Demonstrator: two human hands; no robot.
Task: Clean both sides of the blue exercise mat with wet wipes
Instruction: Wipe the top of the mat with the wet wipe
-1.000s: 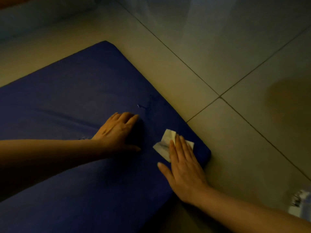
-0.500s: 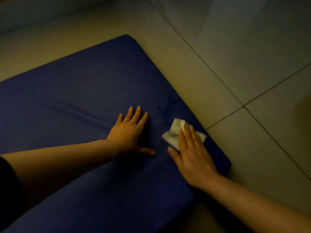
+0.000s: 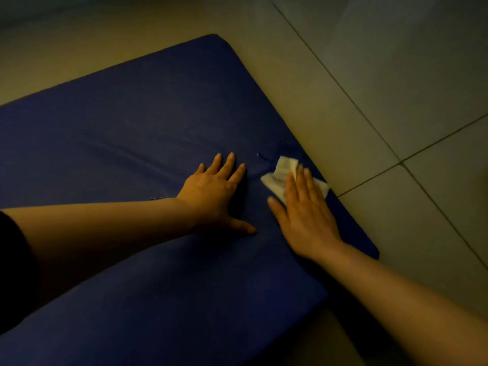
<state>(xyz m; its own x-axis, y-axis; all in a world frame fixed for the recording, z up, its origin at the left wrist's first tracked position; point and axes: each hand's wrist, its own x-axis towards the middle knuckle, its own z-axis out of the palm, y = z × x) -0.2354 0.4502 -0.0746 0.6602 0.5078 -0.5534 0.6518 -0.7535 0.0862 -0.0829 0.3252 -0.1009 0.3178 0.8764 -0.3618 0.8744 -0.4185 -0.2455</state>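
Dark blue mat (image 3: 126,133) — flat on tile.
White crumpled wipe (image 3: 280,178) under right hand (image 3: 303,215) fingers, held straight together; left hand (image 3: 211,196) fingers spread flat.

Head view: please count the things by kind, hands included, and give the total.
Blue exercise mat: 1
White wet wipe: 1
Hands: 2, left hand flat on the mat, right hand pressing the wipe
Total: 4
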